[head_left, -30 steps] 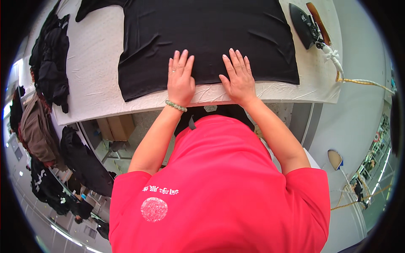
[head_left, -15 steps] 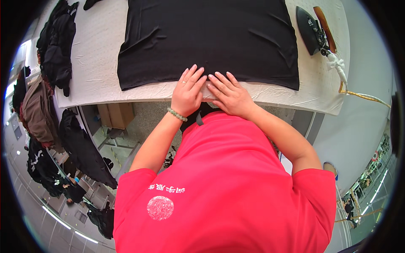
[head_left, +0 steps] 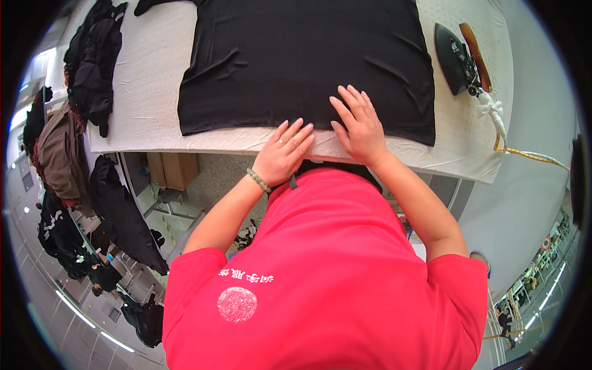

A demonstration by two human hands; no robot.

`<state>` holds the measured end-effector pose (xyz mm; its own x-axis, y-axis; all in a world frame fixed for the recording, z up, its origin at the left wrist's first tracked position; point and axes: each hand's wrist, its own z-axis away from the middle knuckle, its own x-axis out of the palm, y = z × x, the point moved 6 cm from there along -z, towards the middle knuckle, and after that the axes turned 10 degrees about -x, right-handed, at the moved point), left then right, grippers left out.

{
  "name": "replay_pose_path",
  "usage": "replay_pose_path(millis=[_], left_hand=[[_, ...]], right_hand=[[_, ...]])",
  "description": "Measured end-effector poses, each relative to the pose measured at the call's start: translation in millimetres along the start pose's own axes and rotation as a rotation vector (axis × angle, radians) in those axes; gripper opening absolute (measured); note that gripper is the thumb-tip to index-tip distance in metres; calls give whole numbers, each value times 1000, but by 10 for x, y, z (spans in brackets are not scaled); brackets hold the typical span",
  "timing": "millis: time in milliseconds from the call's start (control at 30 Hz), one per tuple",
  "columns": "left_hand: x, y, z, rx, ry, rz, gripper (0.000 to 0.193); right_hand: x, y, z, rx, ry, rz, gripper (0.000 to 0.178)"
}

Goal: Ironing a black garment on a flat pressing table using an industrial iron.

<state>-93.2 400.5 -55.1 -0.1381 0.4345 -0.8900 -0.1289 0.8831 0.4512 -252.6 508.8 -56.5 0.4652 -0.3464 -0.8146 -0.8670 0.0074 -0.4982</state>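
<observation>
A black garment [head_left: 308, 61] lies spread on the white padded ironing table [head_left: 148, 80], its hem running along the near edge and a few creases on both sides. My left hand [head_left: 285, 151] rests at the table's front edge, fingertips touching the hem, fingers stretched out and nothing held. My right hand [head_left: 361, 126] lies flat on the garment to the right of the middle, fingers outstretched over the cloth. To the right of the garment an iron [head_left: 453, 58] with a wooden handle lies on the table.
A cloth-wrapped cord [head_left: 493, 111] runs from the iron off the table's right side. Dark clothes [head_left: 92, 68] hang over the table's left end, with a brown garment [head_left: 61, 154] and more clothes on a rack beyond. A cardboard box [head_left: 174, 171] sits under the table.
My right hand has moved right and farther onto the garment, away from my left. My left hand has slid slightly right and nearer to me.
</observation>
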Motion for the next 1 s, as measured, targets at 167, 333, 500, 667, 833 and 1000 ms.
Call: replay_pose_path(millis=[167, 333, 500, 667, 833, 1000], left_hand=[[-118, -406, -378, -179, 115, 64, 50], [-353, -1155, -1206, -314, 260, -91, 46], [-498, -1631, -2157, -99, 185, -69, 48], [-465, -2045, -2686, -16, 172, -129, 54], [-554, -2006, -2916, 80, 141, -97, 58], [-619, -1683, -2578, 170, 71, 149, 61]], right_hand=[[69, 94, -504, -22, -26, 108, 56], [-37, 722, -1052, 144, -31, 316, 56], [-123, 1183, -1615, 224, 39, 385, 57], [7, 1479, -2018, 271, 57, 415, 56], [83, 1602, -2078, 288, 123, 420, 56], [90, 1513, -1922, 333, 106, 365, 56]])
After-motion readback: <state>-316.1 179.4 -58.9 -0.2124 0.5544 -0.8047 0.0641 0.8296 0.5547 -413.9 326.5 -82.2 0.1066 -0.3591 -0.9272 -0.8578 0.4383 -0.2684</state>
